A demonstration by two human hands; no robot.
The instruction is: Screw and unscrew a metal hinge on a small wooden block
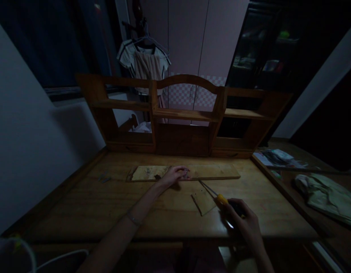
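A long wooden board (pixel 215 171) lies across the desk, its left part rough and stained with a dark patch. My left hand (pixel 175 175) rests on the middle of it with bent, closed fingers; a small thing may be pinched there, too dim to name. My right hand (pixel 245 218) is wrapped around the yellow and black handle of a screwdriver (pixel 221 198). Its metal shaft points up and left, the tip close to the board's front edge. Under the shaft lies a small square piece of wood (pixel 203 202) with small dark holes.
A wooden desk (pixel 152 216) carries a shelf unit (pixel 182 113) along its back. Small grey metal pieces (pixel 105 178) lie at the left. Folded cloth (pixel 325 193) sits beyond the right edge. A white cable (pixel 61 256) curves at the lower left.
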